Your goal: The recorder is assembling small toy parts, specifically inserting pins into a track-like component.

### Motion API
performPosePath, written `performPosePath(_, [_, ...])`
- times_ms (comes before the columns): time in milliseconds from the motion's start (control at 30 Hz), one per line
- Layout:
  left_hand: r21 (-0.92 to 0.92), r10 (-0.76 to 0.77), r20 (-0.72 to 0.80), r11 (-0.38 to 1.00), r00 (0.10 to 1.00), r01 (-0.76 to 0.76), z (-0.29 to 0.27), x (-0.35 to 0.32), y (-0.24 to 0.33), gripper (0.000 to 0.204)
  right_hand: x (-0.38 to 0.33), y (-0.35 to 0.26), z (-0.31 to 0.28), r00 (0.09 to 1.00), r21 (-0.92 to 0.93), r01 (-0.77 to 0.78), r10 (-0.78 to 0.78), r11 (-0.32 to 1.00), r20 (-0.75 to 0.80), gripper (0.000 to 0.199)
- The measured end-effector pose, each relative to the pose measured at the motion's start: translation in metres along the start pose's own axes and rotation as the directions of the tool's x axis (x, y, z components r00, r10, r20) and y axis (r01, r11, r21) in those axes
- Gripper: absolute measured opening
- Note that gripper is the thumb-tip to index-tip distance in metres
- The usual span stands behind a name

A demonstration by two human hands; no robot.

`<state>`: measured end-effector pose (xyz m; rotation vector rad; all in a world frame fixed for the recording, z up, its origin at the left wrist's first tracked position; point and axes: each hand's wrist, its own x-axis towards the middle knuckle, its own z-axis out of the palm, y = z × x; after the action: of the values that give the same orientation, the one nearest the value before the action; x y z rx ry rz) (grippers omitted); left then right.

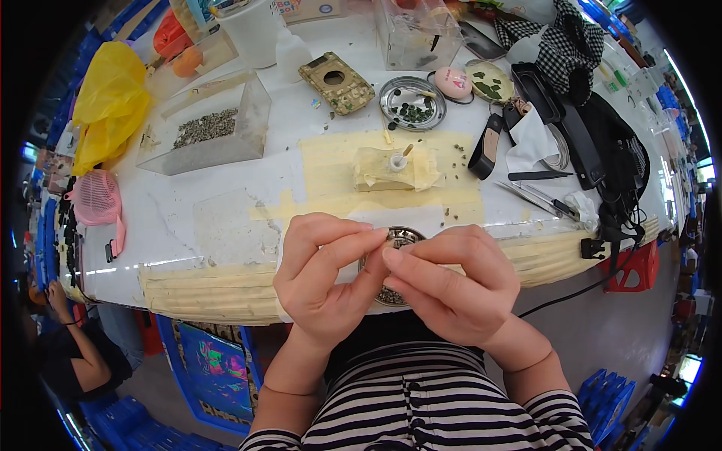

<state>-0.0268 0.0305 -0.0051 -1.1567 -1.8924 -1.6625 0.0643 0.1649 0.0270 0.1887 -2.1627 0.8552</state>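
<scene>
1. Left hand [323, 278], right hand [462, 282]: fingertips pinched; item between indiscernible.
2. Round silver metal dish [407, 228], small grey pieces [390, 295] inside: beneath hands, near tabletop [169, 233] edge.
3. Far left: clear rectangular plastic bin [252, 139], grey granular heap [207, 128].

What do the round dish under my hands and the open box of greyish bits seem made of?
Silvery round dish: probably polished metal, judging by bright glints along its rim. Clear rectangular box: likely rigid plastic, though glass is possible; its walls look transparent but hazy.

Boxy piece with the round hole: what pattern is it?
The boxy piece is mottled tan-and-brown camouflage, shown in the head view.
</scene>
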Motion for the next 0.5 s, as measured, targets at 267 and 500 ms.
performPosePath(267, [-0.083,0.038,0.001,0.996,0.999,-0.038,-0.002,0.003,0.002,0.028,-0.006,0.006,0.0,0.836,0.524,-0.546,0.466,0.653,0.29,0.017])
performPosePath(500, [-0.023,0.043,0.027,0.999,0.999,-0.042,-0.002,0.002,0.002,0.028,-0.003,-0.001,0.001,0.826,0.581,-0.531,0.531,0.617,0.192,0.017])
